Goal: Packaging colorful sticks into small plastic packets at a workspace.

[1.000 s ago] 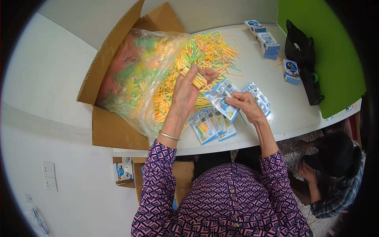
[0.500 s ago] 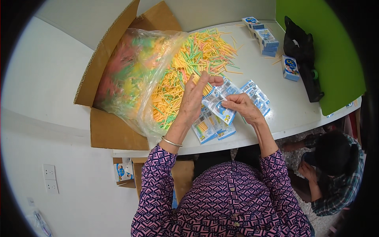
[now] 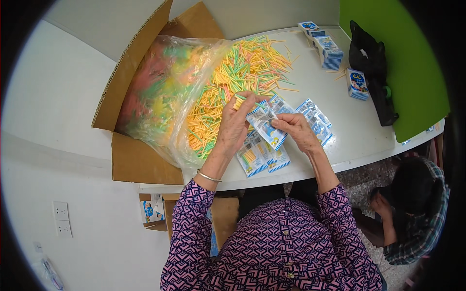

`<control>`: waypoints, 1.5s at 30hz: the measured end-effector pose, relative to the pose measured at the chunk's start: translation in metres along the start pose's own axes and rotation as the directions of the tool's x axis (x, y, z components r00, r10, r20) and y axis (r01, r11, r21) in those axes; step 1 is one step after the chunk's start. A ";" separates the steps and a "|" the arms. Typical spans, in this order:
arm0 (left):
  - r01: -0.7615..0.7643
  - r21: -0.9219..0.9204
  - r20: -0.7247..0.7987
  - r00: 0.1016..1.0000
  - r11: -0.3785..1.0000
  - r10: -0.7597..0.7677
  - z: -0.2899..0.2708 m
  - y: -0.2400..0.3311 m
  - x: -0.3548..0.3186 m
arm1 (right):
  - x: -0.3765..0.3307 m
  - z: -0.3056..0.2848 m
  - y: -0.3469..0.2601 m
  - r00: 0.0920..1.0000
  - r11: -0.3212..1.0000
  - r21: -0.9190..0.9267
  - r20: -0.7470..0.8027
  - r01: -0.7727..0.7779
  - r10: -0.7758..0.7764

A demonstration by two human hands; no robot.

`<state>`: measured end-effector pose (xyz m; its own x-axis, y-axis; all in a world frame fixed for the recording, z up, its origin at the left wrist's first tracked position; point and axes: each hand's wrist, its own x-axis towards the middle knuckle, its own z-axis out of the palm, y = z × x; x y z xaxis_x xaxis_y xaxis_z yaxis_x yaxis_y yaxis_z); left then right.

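My left hand (image 3: pixel 232 127), with a bangle at its wrist, is closed round a small bunch of thin pastel sticks (image 3: pixel 238 103). Between the thumb and fingers of my right hand (image 3: pixel 302 132) is a blue-and-white plastic packet (image 3: pixel 267 126). The packet's upper end meets the fingertips of my left hand; whether any sticks are inside it I cannot tell. Below it lie several filled packets (image 3: pixel 250 157), with yellow sticks showing through. More blue-and-white packets (image 3: pixel 315 121) lie to the right of my hands. Behind my left hand spreads a heap of yellow, green and pink sticks (image 3: pixel 242 63).
The heap spills from a clear plastic bag (image 3: pixel 165 92) in an open cardboard box (image 3: pixel 141 157). Small blue boxes (image 3: pixel 327 51) stand stacked at the back, another box (image 3: pixel 357 83) beside a black object (image 3: pixel 371 63) near the green panel (image 3: pixel 412 72). Another person (image 3: pixel 417 208) sits at lower right.
The packet has swung more upright, its printed face now showing more. My left hand's fingers and the sticks have shifted slightly left and down. The other person's head has moved lower right.
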<state>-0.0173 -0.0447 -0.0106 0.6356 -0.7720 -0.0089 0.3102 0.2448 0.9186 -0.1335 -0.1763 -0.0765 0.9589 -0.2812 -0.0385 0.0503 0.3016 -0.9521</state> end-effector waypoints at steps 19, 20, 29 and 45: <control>-0.079 0.057 -0.045 0.996 0.995 0.082 0.006 -0.001 -0.003 | -0.001 0.005 0.009 1.000 0.999 0.036 0.012 0.027 -0.027; -0.079 0.058 -0.045 0.996 0.995 0.081 0.006 -0.002 -0.003 | -0.001 0.005 0.009 1.000 0.999 0.037 0.012 0.027 -0.027; 0.002 0.071 0.044 0.999 0.997 -0.005 -0.005 0.002 0.005 | 0.005 0.009 0.012 0.997 0.996 0.065 0.055 0.056 -0.059; 0.018 0.225 -0.105 0.994 0.974 0.006 -0.012 0.028 0.015 | 0.009 0.019 0.012 0.996 0.975 0.218 0.072 0.039 -0.056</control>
<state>0.0092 -0.0424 0.0103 0.7081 -0.7047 -0.0445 0.1540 0.0926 0.9837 -0.1195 -0.1581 -0.0821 0.9722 -0.2314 0.0368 0.1473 0.4815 -0.8640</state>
